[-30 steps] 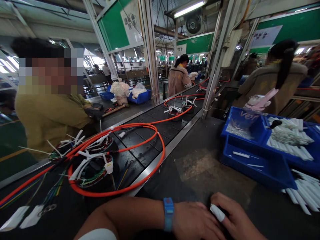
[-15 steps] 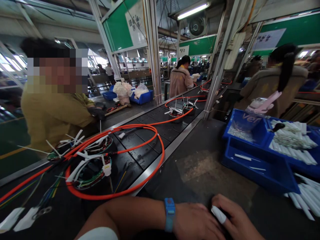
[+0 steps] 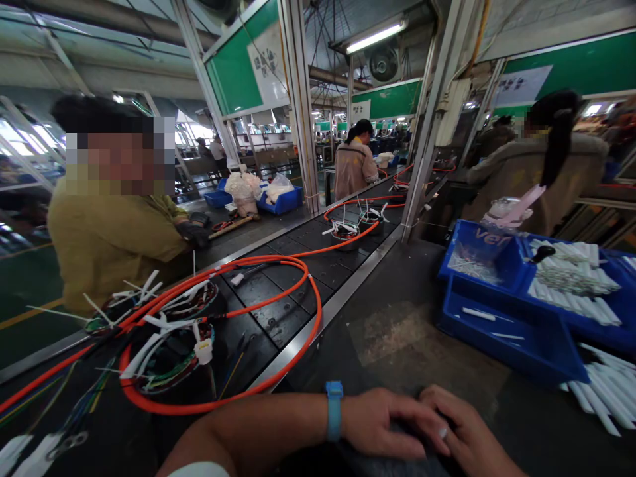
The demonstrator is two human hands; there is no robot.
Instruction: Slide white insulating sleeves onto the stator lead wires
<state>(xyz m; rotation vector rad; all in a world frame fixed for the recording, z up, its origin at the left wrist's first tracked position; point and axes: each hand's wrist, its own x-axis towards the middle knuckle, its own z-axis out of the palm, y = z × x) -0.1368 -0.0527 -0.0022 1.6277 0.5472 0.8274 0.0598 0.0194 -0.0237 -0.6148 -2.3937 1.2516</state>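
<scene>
The person's left hand [image 3: 392,424], fingers slightly parted and visibly holding nothing, touches the right hand [image 3: 467,434], whose half-hidden grip cannot be told, and a loose, relaxed pose seems best, with the dark, worn worktop [image 3: 370,285] just beyond the fingers and the looped orange cable [image 3: 173,409] to their left.

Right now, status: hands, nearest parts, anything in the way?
Left hand touching right hand, small white wrap where they meet. Orange cable looped to their left, overlapping metal rail; possible snag. Blue bin, white tubes off right.
</scene>
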